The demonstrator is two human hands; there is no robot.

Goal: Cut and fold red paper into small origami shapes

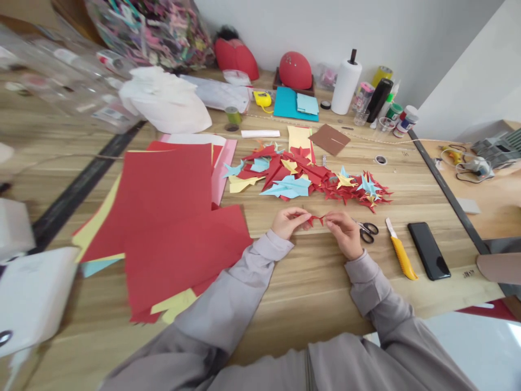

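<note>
Between my two hands is a small folded red paper piece (316, 219) with pointed ends, held just above the wooden table. My left hand (291, 221) pinches its left end between thumb and fingertips. At its right end, my right hand (344, 231) is closed in a pinch as well. The fingers partly cover the piece, so its full shape is hidden. Just beyond my hands lies a heap of folded papers (287, 187) in red, blue and yellow. Black-handled scissors (368, 232) lie beside my right hand, their blades partly hidden behind it.
A yellow utility knife (401, 252) and a black phone (429, 251) lie to the right. Large red sheets (171, 201) cover the left side. Farther back are a brown square (330, 139), a tape measure (262, 99), a white roll (345, 87) and several bottles and jars.
</note>
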